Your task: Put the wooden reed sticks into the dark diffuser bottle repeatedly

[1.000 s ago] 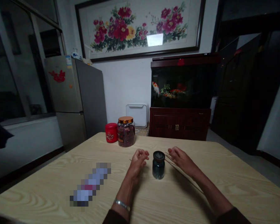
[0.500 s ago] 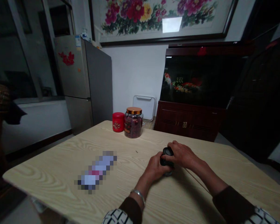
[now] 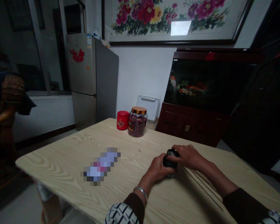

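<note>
Both hands are on a small round jar point(image 3: 169, 162) with a dark body and a black lid point(image 3: 173, 152), standing on the wooden table. My left hand point(image 3: 160, 167) is wrapped round its side, with the thumb across the front. From the right, my right hand point(image 3: 188, 156) grips the lid at the top, fingers over its far edge and thumb at the near side. Much of the jar is hidden by the fingers. Several thin brown sticks point(image 3: 206, 188) lie on the table beneath my right forearm.
A red canister point(image 3: 122, 120) and a clear jar with a copper-coloured lid point(image 3: 137, 123) stand at the table's far edge. A blurred, flat rectangular object point(image 3: 102, 166) lies left of my hands. One short brown bit point(image 3: 139, 150) is on the tabletop point(image 3: 60, 161).
The camera view has shifted, so the scene sits further right, and more of the thin sticks shows under my right forearm. Both hands keep hold of the jar, right fingers slightly shifted on the lid.
</note>
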Available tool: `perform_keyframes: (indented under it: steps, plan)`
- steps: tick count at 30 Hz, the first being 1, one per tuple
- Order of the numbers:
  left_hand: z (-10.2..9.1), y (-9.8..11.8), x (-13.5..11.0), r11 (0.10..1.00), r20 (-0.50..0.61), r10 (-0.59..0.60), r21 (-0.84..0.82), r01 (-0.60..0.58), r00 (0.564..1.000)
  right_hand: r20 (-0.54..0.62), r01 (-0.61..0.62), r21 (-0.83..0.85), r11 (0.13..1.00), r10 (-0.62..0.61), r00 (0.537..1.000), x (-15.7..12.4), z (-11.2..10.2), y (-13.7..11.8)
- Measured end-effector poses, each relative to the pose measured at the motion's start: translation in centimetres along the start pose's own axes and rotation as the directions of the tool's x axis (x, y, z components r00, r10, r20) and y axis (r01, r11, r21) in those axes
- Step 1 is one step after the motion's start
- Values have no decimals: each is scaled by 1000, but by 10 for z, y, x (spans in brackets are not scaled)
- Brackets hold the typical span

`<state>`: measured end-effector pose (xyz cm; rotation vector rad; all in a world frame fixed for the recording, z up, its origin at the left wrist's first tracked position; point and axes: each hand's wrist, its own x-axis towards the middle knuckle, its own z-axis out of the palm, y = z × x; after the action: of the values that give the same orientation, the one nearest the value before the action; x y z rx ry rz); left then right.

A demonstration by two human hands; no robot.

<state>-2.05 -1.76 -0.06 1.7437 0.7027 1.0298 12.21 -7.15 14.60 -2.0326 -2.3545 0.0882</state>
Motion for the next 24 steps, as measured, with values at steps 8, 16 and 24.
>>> perform_keyframes:
  steps: [8,16,24]
  plan:
    - [-1,0,1,1000,16,-7,10,6,1000,16,123,197,973,-129,992,0,-1,10]
    - [0,-1,1,1000,13,-25,-4,25,1000,76,219,202,955,-238,968,4,-3,4]
    - [-1,0,0,1000,7,-26,9,26,1000,110,79,25,997,-82,991,7,-5,5]
